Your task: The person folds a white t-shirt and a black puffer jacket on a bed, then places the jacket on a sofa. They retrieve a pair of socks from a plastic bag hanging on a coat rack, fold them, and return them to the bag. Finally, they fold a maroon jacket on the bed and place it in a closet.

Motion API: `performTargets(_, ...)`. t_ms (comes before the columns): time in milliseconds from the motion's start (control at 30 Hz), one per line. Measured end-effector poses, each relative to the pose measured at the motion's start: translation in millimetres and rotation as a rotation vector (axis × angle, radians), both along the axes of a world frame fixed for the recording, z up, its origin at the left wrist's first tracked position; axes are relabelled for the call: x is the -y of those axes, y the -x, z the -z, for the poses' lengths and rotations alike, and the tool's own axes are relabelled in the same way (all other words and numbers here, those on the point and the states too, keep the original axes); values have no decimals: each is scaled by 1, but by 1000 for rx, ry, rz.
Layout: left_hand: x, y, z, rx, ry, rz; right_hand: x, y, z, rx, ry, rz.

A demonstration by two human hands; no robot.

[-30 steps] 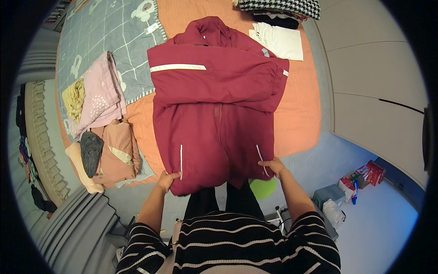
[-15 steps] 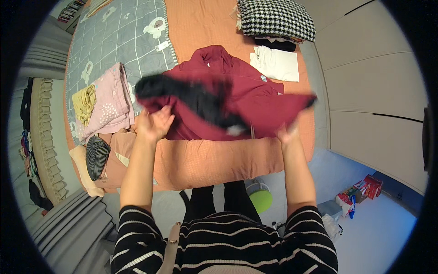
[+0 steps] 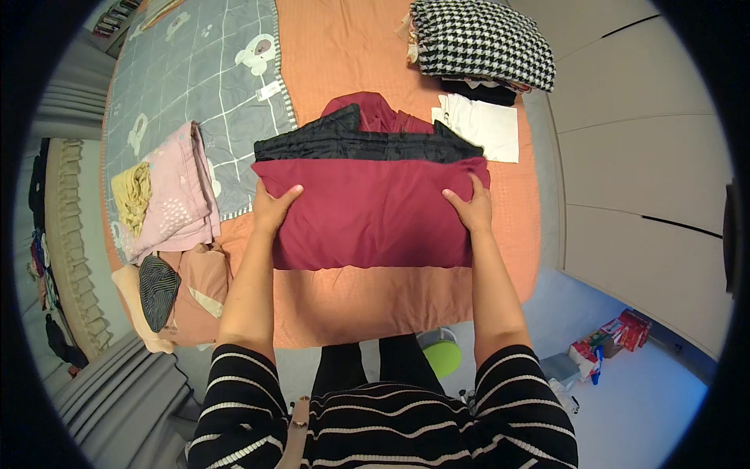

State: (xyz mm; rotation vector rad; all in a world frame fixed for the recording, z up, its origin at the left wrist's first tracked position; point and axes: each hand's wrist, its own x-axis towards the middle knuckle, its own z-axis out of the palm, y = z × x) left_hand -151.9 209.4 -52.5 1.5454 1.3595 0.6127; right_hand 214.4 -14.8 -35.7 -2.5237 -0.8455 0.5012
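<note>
A dark red jacket (image 3: 371, 211) with black lining (image 3: 375, 147) lies on the bed, its lower part folded up over itself. The hood end (image 3: 367, 109) shows beyond the black band. My left hand (image 3: 273, 207) grips the jacket's left side, thumb on top and fingers at the edge, partly hidden. At the right side my right hand (image 3: 471, 207) holds the cloth the same way, thumb pointing inward. The folded red panel lies fairly flat between both hands.
The bed has an orange cover (image 3: 351, 305) and a grey patterned quilt (image 3: 187, 86). Left lie a folded pink cloth (image 3: 176, 195), a yellow garment (image 3: 131, 191) and a striped dark piece (image 3: 159, 293). A white folded garment (image 3: 496, 129) and a houndstooth pile (image 3: 484, 43) are at right.
The jacket's lower part, blurred and lifted before, now lies folded over with its black lining showing as a band. Both hands have come down onto its sides.
</note>
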Motion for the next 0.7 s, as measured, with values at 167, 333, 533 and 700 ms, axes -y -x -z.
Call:
performTargets(167,-26,-9,-89,345,624,54,-6,-45,-37,-566,-296,-159)
performTargets(333,-75,-12,-37,-54,602,-59,-60,-64,-40,-829,-234,42)
performTargets(533,-50,-44,15,-874,23,-235,-55,-42,24,-57,149,299)
performTargets(700,-58,-7,25,-52,501,-47,-1,-48,38,-581,-197,400)
